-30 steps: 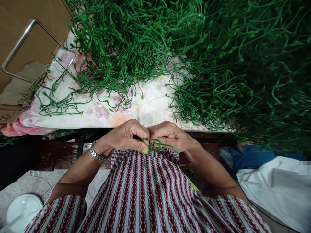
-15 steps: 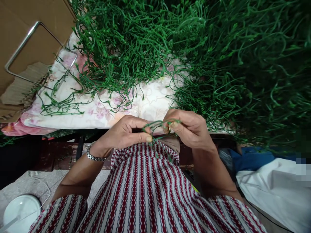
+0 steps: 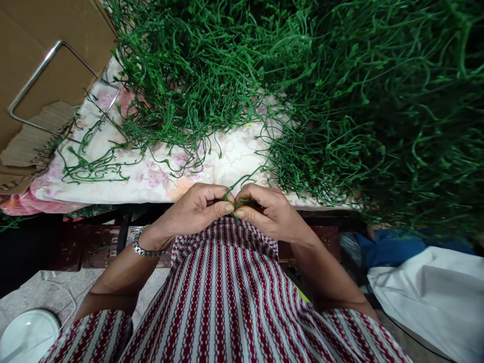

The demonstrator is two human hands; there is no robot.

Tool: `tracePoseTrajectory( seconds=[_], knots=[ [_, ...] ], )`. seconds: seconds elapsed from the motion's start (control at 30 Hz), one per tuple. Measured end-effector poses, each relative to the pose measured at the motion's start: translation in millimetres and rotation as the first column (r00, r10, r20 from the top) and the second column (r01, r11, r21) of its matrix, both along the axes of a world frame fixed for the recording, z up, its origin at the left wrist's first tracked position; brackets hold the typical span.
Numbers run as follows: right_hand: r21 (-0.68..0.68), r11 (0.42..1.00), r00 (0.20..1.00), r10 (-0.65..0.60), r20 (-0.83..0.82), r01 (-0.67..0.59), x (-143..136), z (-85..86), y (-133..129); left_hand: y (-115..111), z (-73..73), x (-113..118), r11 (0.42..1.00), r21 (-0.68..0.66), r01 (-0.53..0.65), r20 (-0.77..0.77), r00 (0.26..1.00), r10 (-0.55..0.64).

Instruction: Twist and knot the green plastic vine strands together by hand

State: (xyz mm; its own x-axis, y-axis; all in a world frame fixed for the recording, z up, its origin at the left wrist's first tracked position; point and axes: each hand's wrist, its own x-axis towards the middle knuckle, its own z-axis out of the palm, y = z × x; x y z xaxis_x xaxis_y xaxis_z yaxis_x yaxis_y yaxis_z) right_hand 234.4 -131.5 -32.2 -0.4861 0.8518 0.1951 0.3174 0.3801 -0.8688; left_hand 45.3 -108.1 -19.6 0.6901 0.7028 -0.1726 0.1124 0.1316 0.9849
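Green stem heap (image 3: 212,60): spreading loose over the far side and right; seemingly the bulk left to handle.
Floral cloth (image 3: 230,151): lying beneath.
Small batch (image 3: 86,169): resting apart at left; whether done, cannot tell.
Left hand (image 3: 200,206), right hand (image 3: 270,212): both pinching narrowly, thumb tips meeting or nearly so.
Green sprig (image 3: 235,184): poking up between them, being held, apparently unfinished.

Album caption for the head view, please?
Left hand and right hand pinch green strands beside a floral cloth heaped with more.
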Motion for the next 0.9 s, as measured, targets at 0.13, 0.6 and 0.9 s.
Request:
tracePoseTrajectory(
  seconds=[0.13, 0.6, 0.9],
  knots=[
    [-0.044, 0.999, 0.998, 0.006, -0.061, -0.009, 0.3, -3.1, -2.0, 1.7, 1.9, 0.0, 0.980, 0.186, 0.071, -0.132, 0.990, -0.047],
    [0.425, 0.903, 0.957, -0.171, 0.234, 0.058, -7.1, -15.6, -15.3, -1.8, -1.7, 3.2, 0.991, 0.125, 0.042, -0.206, 0.979, -0.016],
    [0.316, 0.937, 0.987, 0.123, 0.101, -0.149, 1.1, -7.3, -12.1, 1.4, -0.3, 0.1, 0.959, -0.042, 0.279, -0.122, 0.951, -0.282]
  ],
)
